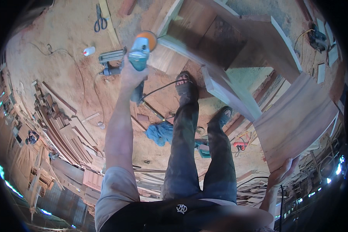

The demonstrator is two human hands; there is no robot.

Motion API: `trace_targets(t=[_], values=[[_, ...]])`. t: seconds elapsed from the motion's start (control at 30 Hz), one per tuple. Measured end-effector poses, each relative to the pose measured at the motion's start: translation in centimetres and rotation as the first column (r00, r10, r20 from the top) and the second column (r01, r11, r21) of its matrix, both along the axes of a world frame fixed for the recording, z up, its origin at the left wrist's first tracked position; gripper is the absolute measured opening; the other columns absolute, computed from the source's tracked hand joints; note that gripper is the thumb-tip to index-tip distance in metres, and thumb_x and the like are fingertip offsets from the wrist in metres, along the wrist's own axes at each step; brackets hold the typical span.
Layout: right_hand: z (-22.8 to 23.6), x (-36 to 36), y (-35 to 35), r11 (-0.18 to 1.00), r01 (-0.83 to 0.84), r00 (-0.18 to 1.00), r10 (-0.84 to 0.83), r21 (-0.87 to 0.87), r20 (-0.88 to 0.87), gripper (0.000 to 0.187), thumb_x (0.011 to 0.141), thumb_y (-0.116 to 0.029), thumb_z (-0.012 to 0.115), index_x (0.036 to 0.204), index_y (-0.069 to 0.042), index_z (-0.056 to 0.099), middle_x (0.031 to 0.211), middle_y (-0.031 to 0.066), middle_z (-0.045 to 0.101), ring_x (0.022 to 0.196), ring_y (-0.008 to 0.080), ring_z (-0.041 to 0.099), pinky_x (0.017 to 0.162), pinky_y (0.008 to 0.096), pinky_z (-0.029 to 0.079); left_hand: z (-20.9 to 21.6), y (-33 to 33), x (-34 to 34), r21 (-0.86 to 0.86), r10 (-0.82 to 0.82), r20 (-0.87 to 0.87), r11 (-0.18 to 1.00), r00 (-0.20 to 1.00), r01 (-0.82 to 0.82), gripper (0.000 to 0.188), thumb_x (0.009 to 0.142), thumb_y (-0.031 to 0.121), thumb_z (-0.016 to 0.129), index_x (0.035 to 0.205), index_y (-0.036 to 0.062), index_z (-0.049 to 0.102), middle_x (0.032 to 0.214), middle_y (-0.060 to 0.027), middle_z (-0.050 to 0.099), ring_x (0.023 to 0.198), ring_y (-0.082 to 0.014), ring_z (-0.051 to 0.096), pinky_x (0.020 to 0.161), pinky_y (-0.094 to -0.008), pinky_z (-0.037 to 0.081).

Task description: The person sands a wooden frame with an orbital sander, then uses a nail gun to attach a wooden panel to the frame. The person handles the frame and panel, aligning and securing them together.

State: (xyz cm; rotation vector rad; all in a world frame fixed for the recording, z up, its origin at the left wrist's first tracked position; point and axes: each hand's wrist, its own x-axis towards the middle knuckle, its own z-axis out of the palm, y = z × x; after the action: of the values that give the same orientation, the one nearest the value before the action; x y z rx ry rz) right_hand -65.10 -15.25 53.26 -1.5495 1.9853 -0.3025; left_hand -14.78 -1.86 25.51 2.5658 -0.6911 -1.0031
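Note:
My left hand [133,75] is closed round the body of a teal and grey angle grinder [138,58], slightly blurred. The grinder's orange disc [150,39] is beside the near left corner of a large wooden frame of joined boards [224,36]; I cannot tell whether they touch. A dark cord [158,91] trails from near the tool's lower end. At the lower right, my right hand [283,171] grips the near edge of a broad brown wooden panel [295,118], which adjoins the frame. Part of that hand is hidden behind the panel.
Black-handled scissors [100,24], a small white bottle [89,51] and a nail gun [111,70] lie on the dusty floor to the left. A blue cloth [159,133] is beside my leg. Stacked wood strips [62,123] line the left; loose cords cross the ground.

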Motion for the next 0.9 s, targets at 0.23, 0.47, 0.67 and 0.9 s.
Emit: trace_targets(t=[0.23, 0.47, 0.67, 0.9], values=[[-0.5, -0.7, 1.1, 0.999, 0.028, 0.999, -0.028, -0.021, 0.018, 0.072, 0.105, -0.039, 0.042, 0.158, 0.007, 0.031, 0.155, 0.0249, 0.042, 0.139, 0.0338, 0.045, 0.115, 0.0427, 0.037, -0.6, -7.9, 2.4, -0.169, -0.064, 0.025, 0.983, 0.998, 0.067, 0.097, 0.068, 0.033, 0.082, 0.148, 0.004, 0.036, 0.122, -0.0267, 0.068, 0.112, -0.0437, 0.068, 0.097, -0.0488, 0.054], [-0.3, -1.7, 2.5, 0.999, 0.037, 0.999, -0.037, 0.006, 0.001, 0.073, 0.105, -0.038, 0.042, 0.16, 0.008, 0.027, 0.159, 0.0236, 0.038, 0.142, 0.0323, 0.042, 0.116, 0.0434, 0.036, -1.1, -21.9, 0.7, -0.255, -0.144, -0.008, 0.957, 0.99, 0.138, 0.088, 0.065, 0.031, 0.081, 0.137, -0.0022, 0.042, 0.117, -0.0267, 0.067, 0.108, -0.0421, 0.068, 0.091, -0.0486, 0.055], [-0.6, -0.7, 2.6, 0.999, 0.047, 0.998, -0.048, -0.025, -0.033, 0.067, 0.105, -0.037, 0.038, 0.154, 0.008, 0.039, 0.152, 0.0246, 0.047, 0.137, 0.0338, 0.048, 0.113, 0.0419, 0.038, -0.2, -25.1, -2.8, -0.242, -0.262, -0.001, 0.936, 0.965, 0.254, 0.092, 0.064, 0.033, 0.081, 0.139, -0.0013, 0.04, 0.115, -0.0268, 0.068, 0.107, -0.044, 0.069, 0.093, -0.0494, 0.055], [-0.3, 0.5, 1.9, 0.998, 0.057, 0.998, -0.057, -0.013, -0.005, 0.066, 0.104, -0.032, 0.039, 0.154, 0.009, 0.038, 0.152, 0.0248, 0.048, 0.138, 0.0333, 0.048, 0.113, 0.0419, 0.038, -1.2, -26.1, -6.5, -0.087, -0.454, -0.053, 0.889, 0.889, 0.449, 0.103, 0.066, 0.038, 0.078, 0.151, 0.0055, 0.029, 0.117, -0.0289, 0.07, 0.11, -0.0463, 0.069, 0.098, -0.0519, 0.055]])
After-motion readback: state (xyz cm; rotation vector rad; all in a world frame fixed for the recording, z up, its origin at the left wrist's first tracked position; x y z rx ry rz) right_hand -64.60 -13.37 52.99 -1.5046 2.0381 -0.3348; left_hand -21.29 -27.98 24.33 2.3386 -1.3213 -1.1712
